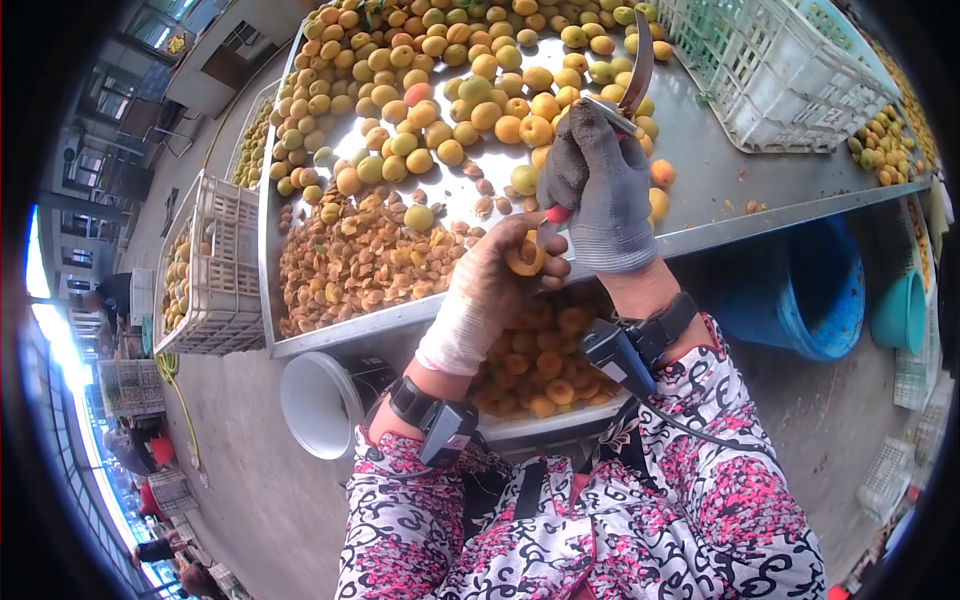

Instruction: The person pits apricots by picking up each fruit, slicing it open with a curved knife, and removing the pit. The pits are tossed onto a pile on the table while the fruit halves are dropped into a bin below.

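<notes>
My left hand (493,272), with a white wrap at the wrist, is closed around an opened apricot (526,256), and a brown pit shows in its flesh. Over it, my right hand (603,185) in a grey glove grips a curved knife (640,65), the blade pointing up and away. A red tip (557,213) pokes out below the gloved fingers, right at the apricot. Whole apricots (400,110) cover the far part of the metal table (700,232). A heap of brown pits (370,262) lies nearer, left of my hands. Beneath my wrists, apricot halves (540,365) fill a container.
White crates stand on the table (770,85) and at its left side (225,260). Under the table's front edge are a white bucket (318,405) at left and a blue tub (795,300) at right. A teal basin (898,312) sits farther right. Other people work at far left.
</notes>
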Demonstrator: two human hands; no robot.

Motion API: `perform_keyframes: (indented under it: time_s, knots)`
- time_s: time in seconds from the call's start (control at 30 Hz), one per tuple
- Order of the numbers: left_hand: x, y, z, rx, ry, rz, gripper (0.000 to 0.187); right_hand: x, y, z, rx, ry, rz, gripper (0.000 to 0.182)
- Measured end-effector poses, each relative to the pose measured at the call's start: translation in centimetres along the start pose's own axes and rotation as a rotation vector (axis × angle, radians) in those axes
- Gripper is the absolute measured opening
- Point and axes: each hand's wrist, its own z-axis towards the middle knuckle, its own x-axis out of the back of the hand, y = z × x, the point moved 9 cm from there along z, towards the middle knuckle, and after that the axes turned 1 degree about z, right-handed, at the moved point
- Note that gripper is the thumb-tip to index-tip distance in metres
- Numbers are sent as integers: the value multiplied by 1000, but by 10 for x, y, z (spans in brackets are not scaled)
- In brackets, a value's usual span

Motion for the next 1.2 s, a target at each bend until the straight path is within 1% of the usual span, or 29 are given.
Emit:
perform_keyframes:
  time_s: [0.1, 0.17, 0.2, 0.27, 0.33, 0.37, 0.4, 0.43, 0.47, 0.5, 0.53, 0.57, 0.63, 0.67, 0.73, 0.77, 0.83, 0.87, 0.9, 0.93, 0.97, 1.03, 1.07, 1.1, 1.13, 1.17, 1.2]
  knots:
    - [-5, -8, 2, 23, -42, -33, 33, -6, 0, -4, 30, -25, -26, 12]
    - [-7, -8, 2, 17, -55, -45, 32, -7, -1, -9, 86, 31, -120, 11]
    - [-6, -7, 1, -2, -46, -26, 31, -7, 4, -10, 40, 39, -128, 13]
    - [-3, -4, 0, -25, -35, -8, 29, -9, 6, -13, 56, 43, -126, 12]
    - [-12, 3, 0, -124, -139, 65, 24, -6, 8, -12, 71, 48, -122, 13]
    - [-14, 2, -1, -124, -137, 65, 24, -4, 12, -9, 33, 20, -80, 16]
    - [-11, 4, -5, -117, 16, 144, 22, -2, 15, -6, -5, -9, -37, 22]
    - [-3, 7, -9, -112, 170, 223, 20, 2, 14, -3, -6, -10, -36, 22]
    - [2, 9, -9, -115, 171, 223, 20, 7, 15, 1, -31, 10, 82, 29]
    - [-8, -4, -5, 17, -54, -38, 19, 10, 17, 4, -56, 31, 198, 36]
    - [-22, -13, -7, 149, -279, -299, 18, 13, 22, 6, -89, 87, 243, 43]
    - [-16, -15, -3, 146, -279, -300, 18, 12, 24, 8, -91, 85, 242, 43]
    - [-21, -14, 0, 162, -318, -410, 20, 21, 29, 7, -121, 211, 214, 43]
    - [-23, -13, -1, 160, -318, -407, 20, 23, 29, 8, -121, 209, 217, 43]
    - [-15, 4, -6, 34, 49, -257, 21, 13, 16, 14, -3, -8, 227, 34]
    - [-9, 5, -3, 33, 49, -258, 21, 13, 17, 15, -4, -9, 226, 34]
    - [12, 18, 5, -43, 122, -104, 22, 11, -6, 14, 209, 24, -348, 19]
    - [17, 28, 2, -109, 179, -39, 24, -10, -13, 1, 751, -122, -693, 12]
    - [34, 30, 12, -104, 42, -81, 24, -14, 15, 3, 378, -190, -729, 18]
    - [32, 38, 12, -163, 103, -110, 25, -24, 25, -8, 189, -282, -1164, 28]
    - [32, 46, 11, -223, 168, -137, 27, -21, 47, -10, 23, -321, -1346, 35]
    - [38, 49, 13, -232, 111, -247, 30, -27, 58, -17, 102, -373, -1557, 31]
    - [42, 51, 14, -277, 116, -175, 33, -24, 59, -18, 100, -373, -1559, 31]
    - [38, 51, 11, -279, 117, -178, 33, -24, 58, -17, 34, -391, -1594, 30]
    - [32, 54, 5, -305, 114, -35, 34, -23, 60, -17, -31, -410, -1626, 30]
    - [24, 59, -2, -329, 111, 112, 35, -21, 61, -15, -28, -414, -1623, 30]
    - [21, 60, -9, -334, 113, 114, 35, -14, 60, -12, -43, -345, -1550, 28]
